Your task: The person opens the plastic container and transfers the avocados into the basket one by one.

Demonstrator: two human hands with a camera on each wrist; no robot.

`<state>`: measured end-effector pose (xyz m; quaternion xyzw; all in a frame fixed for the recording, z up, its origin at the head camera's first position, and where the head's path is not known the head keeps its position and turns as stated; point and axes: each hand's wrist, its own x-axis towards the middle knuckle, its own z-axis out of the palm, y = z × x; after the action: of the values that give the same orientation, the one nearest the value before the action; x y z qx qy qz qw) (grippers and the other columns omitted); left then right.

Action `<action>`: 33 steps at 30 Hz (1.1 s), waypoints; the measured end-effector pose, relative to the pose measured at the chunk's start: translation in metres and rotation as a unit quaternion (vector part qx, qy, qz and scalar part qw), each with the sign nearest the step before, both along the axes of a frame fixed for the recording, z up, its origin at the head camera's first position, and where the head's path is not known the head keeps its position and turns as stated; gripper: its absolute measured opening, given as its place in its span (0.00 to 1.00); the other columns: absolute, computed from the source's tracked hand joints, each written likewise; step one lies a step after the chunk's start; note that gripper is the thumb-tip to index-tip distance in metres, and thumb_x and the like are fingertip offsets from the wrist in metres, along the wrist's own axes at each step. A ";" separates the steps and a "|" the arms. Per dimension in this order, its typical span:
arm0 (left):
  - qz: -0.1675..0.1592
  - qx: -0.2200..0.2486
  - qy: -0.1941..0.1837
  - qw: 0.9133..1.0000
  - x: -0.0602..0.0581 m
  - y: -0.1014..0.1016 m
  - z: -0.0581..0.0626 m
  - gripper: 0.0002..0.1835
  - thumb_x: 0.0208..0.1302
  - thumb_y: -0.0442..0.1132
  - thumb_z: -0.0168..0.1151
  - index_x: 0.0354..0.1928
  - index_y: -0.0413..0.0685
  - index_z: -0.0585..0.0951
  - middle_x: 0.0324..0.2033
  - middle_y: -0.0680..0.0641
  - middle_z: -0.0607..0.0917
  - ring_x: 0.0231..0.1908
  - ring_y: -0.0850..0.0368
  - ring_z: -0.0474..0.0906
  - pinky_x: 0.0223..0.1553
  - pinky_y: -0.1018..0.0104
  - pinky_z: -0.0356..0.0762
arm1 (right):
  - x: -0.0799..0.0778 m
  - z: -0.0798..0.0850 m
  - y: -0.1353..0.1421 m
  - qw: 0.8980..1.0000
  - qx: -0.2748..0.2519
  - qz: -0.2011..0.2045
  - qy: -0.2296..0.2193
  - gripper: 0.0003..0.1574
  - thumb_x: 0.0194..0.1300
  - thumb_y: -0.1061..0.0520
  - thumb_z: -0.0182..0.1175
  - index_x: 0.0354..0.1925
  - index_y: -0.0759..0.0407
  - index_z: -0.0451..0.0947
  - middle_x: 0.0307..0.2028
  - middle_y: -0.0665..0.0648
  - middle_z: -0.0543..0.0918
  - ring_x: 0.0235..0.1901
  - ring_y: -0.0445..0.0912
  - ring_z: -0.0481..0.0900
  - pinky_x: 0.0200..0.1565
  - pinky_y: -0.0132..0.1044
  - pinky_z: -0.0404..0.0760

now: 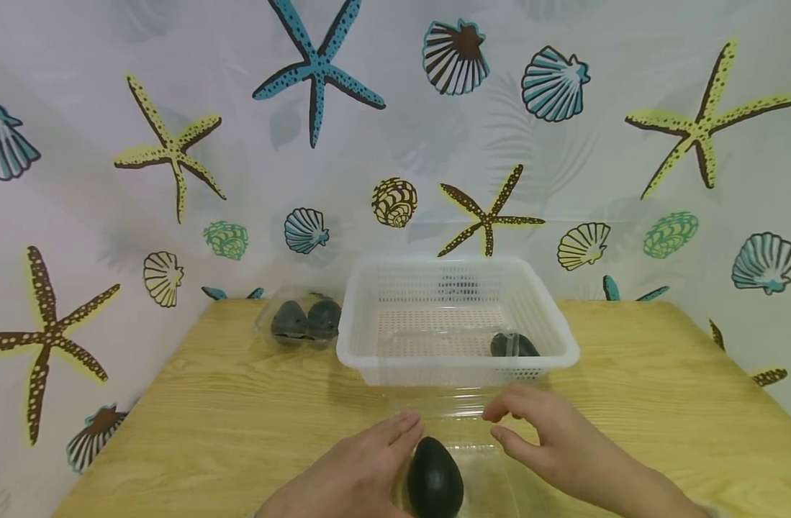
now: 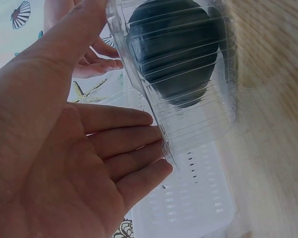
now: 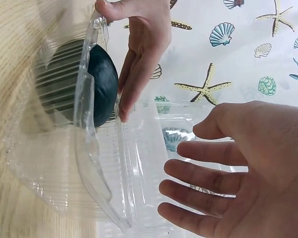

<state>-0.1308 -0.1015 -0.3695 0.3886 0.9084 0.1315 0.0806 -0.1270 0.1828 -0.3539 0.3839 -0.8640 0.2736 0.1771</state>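
A dark green avocado (image 1: 435, 478) lies in the left part of a clear plastic clamshell box (image 1: 489, 482), whose lid (image 1: 434, 401) stands raised toward the basket. My left hand (image 1: 363, 471) is beside the avocado, its straight fingers touching the box's rim; in the left wrist view the palm (image 2: 54, 163) holds nothing. Above the right part of the box hovers my right hand (image 1: 557, 446), fingers loosely bent and apart from the avocado. The right wrist view shows that hand (image 3: 258, 163) with nothing in its grasp.
Behind the box stands a white perforated basket (image 1: 456, 367) with another dark avocado (image 1: 513, 344) in its front right corner. To its left, a second clear clamshell (image 1: 265, 324) holds two dark avocados (image 1: 288, 320). A cloth printed with sea shells (image 1: 240, 180) hangs behind the wooden table (image 1: 240, 403).
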 end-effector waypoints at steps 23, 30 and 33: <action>-0.046 0.033 0.064 0.996 0.000 -0.002 -0.004 0.53 0.56 0.74 0.60 0.72 0.41 0.66 0.71 0.41 0.69 0.71 0.51 0.66 0.64 0.61 0.75 | 0.007 -0.035 -0.033 0.983 0.025 0.146 -0.107 0.15 0.70 0.55 0.61 0.54 0.47 0.77 0.48 0.46 0.75 0.45 0.37 0.75 0.43 0.28 0.78; -0.037 0.024 0.035 0.998 0.001 -0.004 -0.002 0.54 0.56 0.73 0.61 0.73 0.41 0.63 0.73 0.42 0.66 0.72 0.52 0.64 0.65 0.61 0.73 | 0.009 -0.038 -0.036 0.984 0.031 0.132 -0.116 0.12 0.72 0.52 0.60 0.52 0.44 0.75 0.48 0.44 0.71 0.44 0.35 0.73 0.42 0.25 0.76; -0.028 0.017 0.018 0.999 0.001 -0.004 -0.001 0.55 0.55 0.73 0.62 0.74 0.41 0.62 0.74 0.43 0.64 0.72 0.53 0.63 0.66 0.62 0.72 | 0.008 -0.040 -0.038 0.987 0.018 0.134 -0.085 0.10 0.69 0.52 0.62 0.46 0.46 0.72 0.46 0.43 0.70 0.43 0.34 0.72 0.42 0.23 0.75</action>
<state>-0.1300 -0.1058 -0.3702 0.4171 0.8963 0.1374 0.0614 -0.1193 0.1447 -0.3943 0.4743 -0.8216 0.3110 0.0575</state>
